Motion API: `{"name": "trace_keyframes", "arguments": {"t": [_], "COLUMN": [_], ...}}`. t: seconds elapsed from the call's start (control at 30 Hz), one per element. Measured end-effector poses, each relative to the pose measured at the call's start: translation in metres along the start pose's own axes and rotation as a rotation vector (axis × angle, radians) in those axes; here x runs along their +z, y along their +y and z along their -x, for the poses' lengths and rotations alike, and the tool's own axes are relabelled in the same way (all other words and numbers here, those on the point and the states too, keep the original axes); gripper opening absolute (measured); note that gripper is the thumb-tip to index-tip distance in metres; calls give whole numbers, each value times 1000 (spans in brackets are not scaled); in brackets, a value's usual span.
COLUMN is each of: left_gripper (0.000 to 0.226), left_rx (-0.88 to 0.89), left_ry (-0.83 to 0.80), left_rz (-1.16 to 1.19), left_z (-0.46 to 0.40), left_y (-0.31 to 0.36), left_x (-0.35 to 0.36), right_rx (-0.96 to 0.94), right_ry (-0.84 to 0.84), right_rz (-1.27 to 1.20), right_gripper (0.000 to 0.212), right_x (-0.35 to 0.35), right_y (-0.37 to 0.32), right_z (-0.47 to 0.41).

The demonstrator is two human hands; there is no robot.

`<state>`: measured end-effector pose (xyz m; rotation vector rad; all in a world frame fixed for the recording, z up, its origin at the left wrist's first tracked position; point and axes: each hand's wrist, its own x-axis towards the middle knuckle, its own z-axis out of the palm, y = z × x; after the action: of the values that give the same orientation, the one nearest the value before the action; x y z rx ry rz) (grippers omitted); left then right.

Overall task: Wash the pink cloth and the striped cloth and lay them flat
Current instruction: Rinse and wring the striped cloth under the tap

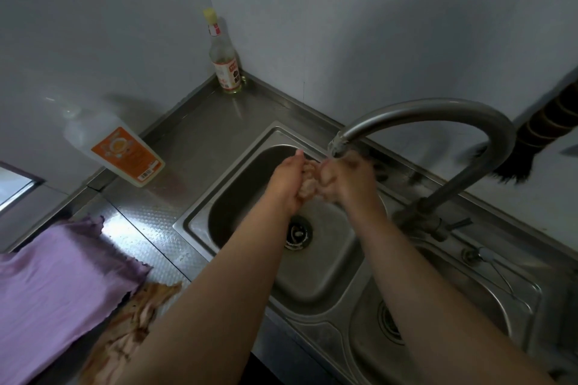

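A small bunched pink cloth (308, 179) is held between both hands over the left basin of a steel sink (200, 212), in the middle of the frame. The left hand (287, 181) is wrapped round the cloth from the left, fingers curled on it and one fingertip raised above the bundle. The right hand (347, 176) is closed on the cloth from the right, its fingers clamped into the fabric. The bundle is kept just under the mouth of the curved tap (438, 109), which arches in from the right; whether water is running cannot be told through the blur.

A drain (298, 233) is seen in the basin below the hands. A second basin (438, 306) lies at the lower right.

On the counter (150, 212) at the lower left, a purple cloth (62, 284) is spread flat, and a crumpled striped cloth (134, 319) in orange and brown lies just beside it, partly covered by its edge and by the left forearm.

A plastic bottle with an orange label (122, 150) is seen at the left wall, and a glass bottle with a yellow cap (223, 59) stands in the far corner. A dark brush (531, 150) is seen at the right edge.
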<state>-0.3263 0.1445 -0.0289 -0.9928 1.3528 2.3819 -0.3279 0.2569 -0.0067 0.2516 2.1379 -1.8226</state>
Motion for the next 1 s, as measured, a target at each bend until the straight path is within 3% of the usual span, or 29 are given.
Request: {"name": "trace_keyframes", "arguments": {"t": [0.07, 0.17, 0.23, 0.33, 0.53, 0.6, 0.67, 0.77, 0.87, 1.0], "left_gripper": [39, 37, 34, 45, 73, 78, 62, 36, 36, 28], "left_rx": [30, -6, 14, 48, -148, -186, -192, -188, -166, -28], "left_ry": [117, 122, 154, 220, -50, -94, -128, -240, -338, -243], "left_rz": [-139, -241, -272, -191, -14, 41, 109, 123, 28, -233], "left_z": [-2, 4, 4, -10, 6, 3, 1, 8, 9, 6], "left_y": [-5, -22, -20, -7, -22, -13, 2, 13, 11, 16], "left_x": [21, 44, 46, 35, 38, 17, -7, -24, -27, -32], "right_rx": [-93, -76, -16, 12, -71, -20, -57, -50, -82, -55], "right_ry": [41, 175, 193, 93, 109, -4, -53, -166, -257, -214], "right_rz": [336, 496, 362, 265, 461, 452, 466, 313, 229, 1], "right_gripper": [40, 32, 24, 32, 23, 46, 66, 47, 16, 18], "right_x": [16, 6, 3, 21, -14, -27, -36, -39, -32, -33], "right_y": [-3, -1, -3, -1, 1, 12, 26, 41, 41, 37], "right_z": [2, -31, -38, -17, -50, -52, -53, -40, -20, -14]}}
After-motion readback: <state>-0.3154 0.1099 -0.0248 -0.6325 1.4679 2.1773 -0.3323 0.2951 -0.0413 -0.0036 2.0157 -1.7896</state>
